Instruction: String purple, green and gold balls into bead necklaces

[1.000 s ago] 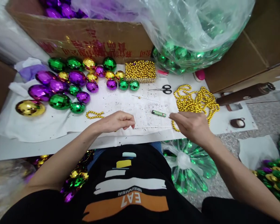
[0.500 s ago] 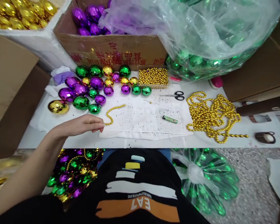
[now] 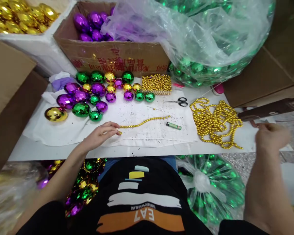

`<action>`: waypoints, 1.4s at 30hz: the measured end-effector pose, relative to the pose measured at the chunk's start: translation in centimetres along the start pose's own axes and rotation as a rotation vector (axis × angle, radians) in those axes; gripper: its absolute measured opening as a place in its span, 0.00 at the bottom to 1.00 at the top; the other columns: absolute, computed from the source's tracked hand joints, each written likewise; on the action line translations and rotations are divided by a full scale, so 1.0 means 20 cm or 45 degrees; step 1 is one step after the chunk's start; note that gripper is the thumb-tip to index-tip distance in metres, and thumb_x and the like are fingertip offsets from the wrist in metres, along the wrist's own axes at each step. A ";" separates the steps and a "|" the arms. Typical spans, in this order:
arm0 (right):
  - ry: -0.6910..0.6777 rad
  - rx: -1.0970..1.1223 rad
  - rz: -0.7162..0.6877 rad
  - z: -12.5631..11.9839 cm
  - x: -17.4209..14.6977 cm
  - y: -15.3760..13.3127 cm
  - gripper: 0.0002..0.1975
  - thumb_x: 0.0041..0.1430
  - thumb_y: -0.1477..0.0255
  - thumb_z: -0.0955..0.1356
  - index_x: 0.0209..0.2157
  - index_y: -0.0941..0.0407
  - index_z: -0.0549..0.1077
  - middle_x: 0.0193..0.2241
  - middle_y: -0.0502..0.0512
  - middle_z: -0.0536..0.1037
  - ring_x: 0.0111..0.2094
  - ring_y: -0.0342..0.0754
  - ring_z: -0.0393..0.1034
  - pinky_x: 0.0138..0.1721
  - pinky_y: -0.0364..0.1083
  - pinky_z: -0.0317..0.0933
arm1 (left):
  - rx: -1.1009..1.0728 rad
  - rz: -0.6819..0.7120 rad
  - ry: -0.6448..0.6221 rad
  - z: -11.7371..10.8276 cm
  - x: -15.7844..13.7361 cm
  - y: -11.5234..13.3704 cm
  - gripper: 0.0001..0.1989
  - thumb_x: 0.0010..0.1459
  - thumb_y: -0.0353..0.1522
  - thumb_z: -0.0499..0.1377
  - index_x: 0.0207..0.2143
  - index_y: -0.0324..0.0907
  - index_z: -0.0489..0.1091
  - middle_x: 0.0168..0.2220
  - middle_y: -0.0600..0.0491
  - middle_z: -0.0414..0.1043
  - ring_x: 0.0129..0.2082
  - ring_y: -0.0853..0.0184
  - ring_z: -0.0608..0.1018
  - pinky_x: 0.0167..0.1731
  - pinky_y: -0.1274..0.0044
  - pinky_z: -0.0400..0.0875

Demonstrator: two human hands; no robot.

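My left hand [image 3: 104, 133] pinches one end of a short gold bead string [image 3: 147, 122], which runs off to the right across a white cloth [image 3: 147, 140]. Over the right end of the table is my right hand [image 3: 271, 137], its fingers curled closed; what they hold, if anything, is hidden. Close to it lies a heap of gold bead strands [image 3: 213, 124]. A green lighter [image 3: 173, 126], black-handled scissors [image 3: 180, 101] and a needle with a gold bead [image 3: 154, 109] rest on the cloth.
Shiny faceted purple, green and gold balls [image 3: 80, 110] sit at the cloth's left. Behind are a tub of gold beads [image 3: 156, 83], a cardboard box [image 3: 117, 57] and a plastic bag of green balls [image 3: 210, 49]. A dark brown bar [image 3: 269, 110] juts in from the right.
My right hand has come into view at the right, where a small dark item lay. My left hand has shifted right, and the bead string now stretches out longer. The view has tilted slightly.
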State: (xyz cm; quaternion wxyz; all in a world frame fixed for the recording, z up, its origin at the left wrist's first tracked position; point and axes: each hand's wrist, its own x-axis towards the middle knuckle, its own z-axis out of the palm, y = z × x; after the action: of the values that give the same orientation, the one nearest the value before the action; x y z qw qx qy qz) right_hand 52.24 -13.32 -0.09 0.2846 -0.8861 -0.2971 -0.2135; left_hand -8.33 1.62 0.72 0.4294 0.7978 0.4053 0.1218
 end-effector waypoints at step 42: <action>-1.024 0.455 -0.971 0.44 -0.77 -1.00 0.08 0.62 0.70 0.67 0.36 0.53 0.80 0.40 0.60 0.74 0.45 0.58 0.61 0.45 0.56 0.58 | -0.689 -0.893 1.070 0.31 -0.33 -0.42 0.15 0.46 0.40 0.68 0.30 0.37 0.80 0.27 0.52 0.79 0.23 0.73 0.75 0.25 0.82 0.76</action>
State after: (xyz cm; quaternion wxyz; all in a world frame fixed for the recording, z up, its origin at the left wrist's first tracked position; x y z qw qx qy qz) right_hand 29.77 -0.82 -7.60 0.1974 -0.6662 -0.7114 0.1058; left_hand -13.82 -4.47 -8.57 0.4349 0.3631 0.7332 0.3762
